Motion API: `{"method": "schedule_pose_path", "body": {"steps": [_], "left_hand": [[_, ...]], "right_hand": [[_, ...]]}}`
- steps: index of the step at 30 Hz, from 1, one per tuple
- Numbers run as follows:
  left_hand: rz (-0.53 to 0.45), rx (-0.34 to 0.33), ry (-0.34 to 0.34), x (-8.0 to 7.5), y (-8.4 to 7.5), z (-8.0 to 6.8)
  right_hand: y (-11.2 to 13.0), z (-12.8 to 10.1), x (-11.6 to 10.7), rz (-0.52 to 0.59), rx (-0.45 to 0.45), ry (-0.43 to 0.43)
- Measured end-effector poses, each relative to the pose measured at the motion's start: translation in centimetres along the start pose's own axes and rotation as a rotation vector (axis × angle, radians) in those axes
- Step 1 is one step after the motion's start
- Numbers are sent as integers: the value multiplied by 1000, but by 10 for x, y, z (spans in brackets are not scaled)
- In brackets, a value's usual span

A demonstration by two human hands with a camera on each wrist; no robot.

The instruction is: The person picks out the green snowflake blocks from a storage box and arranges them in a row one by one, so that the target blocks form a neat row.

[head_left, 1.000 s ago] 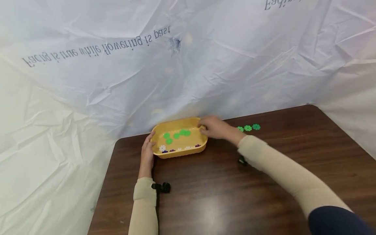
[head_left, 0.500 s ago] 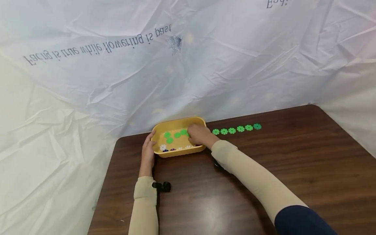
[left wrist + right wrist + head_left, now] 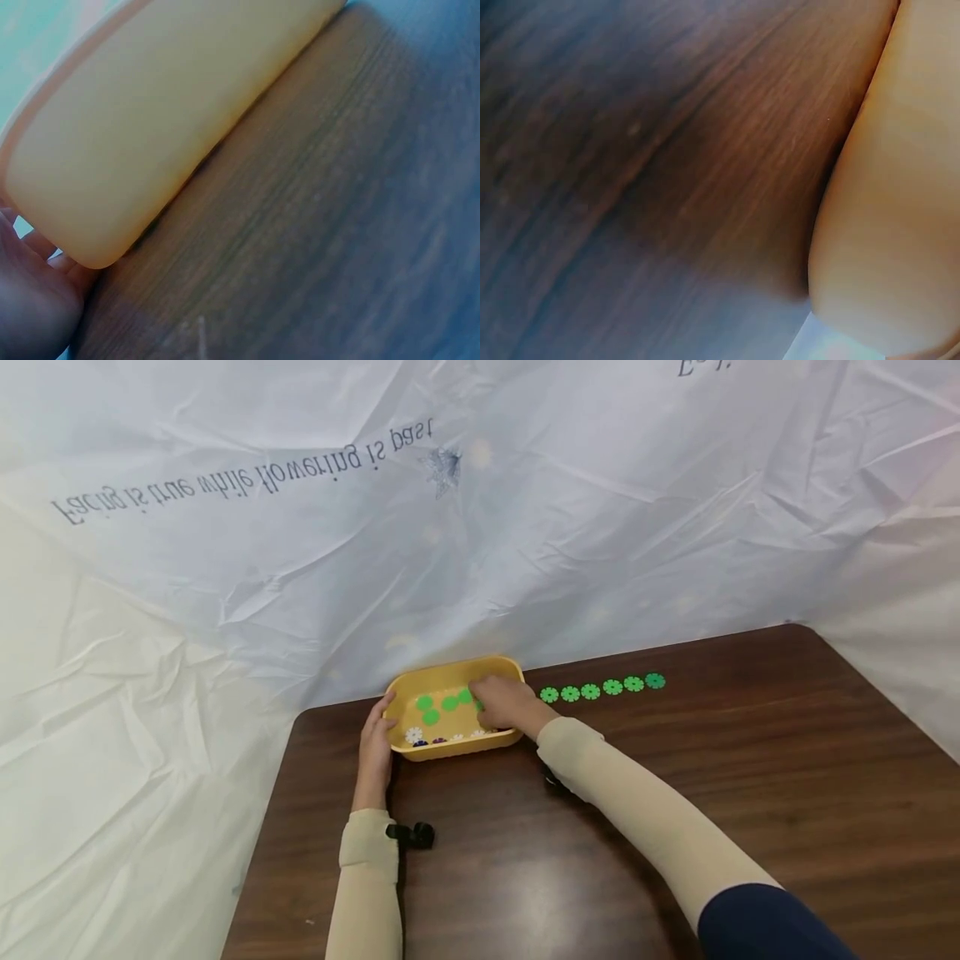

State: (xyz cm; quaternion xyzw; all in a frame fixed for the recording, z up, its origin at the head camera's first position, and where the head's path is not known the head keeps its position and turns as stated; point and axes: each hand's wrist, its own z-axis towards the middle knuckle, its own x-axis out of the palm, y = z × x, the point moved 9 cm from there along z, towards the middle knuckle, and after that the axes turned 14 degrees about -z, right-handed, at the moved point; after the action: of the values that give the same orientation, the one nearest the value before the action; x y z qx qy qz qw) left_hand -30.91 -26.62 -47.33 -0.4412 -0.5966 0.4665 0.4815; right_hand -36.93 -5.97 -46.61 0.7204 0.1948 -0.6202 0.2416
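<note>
Against the back of the table, a yellow plastic tray holds several light green flower-shaped discs, with white discs and dark blue or purple ones along its front wall. My left hand grips the tray's left end, fingers at the rim; part of it shows beside the tray's outer wall in the left wrist view. My right hand reaches over the right end into the tray. Its fingers are bent down among the green discs, and I cannot tell whether they pinch one. The right wrist view shows no fingers.
To the right of the tray, a row of green flower discs lies along the dark wooden table, ending in a darker green disc. A creased white sheet with printed lettering hangs right behind the table's back edge.
My right hand has moved left from the tray's right rim down into the tray, uncovering more of the disc row. My left hand has stayed at the tray's left end.
</note>
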Motion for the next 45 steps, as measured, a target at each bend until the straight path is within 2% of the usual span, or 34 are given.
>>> {"method": "schedule_pose_path", "body": {"steps": [5, 10, 15, 22, 34, 38, 45], "left_hand": [[-19, 7, 1, 0, 1, -1], [-37, -3, -1, -1, 6, -4], [-50, 21, 5, -1, 1, -3], [-52, -2, 1, -2, 1, -2], [-49, -4, 1, -1, 1, -1], [-42, -4, -4, -2, 0, -1], [-48, 0, -2, -1, 0, -1]], "right_hand": [[1, -3, -6, 82, -15, -50], [2, -11, -12, 165, -54, -56], [5, -22, -34, 145, -130, -104], [-3, -44, -53, 95, -196, -133], [-40, -75, -77, 80, -192, -251], [-51, -81, -76, 91, -182, -266], [-66, -89, -65, 49, -141, -244]]}}
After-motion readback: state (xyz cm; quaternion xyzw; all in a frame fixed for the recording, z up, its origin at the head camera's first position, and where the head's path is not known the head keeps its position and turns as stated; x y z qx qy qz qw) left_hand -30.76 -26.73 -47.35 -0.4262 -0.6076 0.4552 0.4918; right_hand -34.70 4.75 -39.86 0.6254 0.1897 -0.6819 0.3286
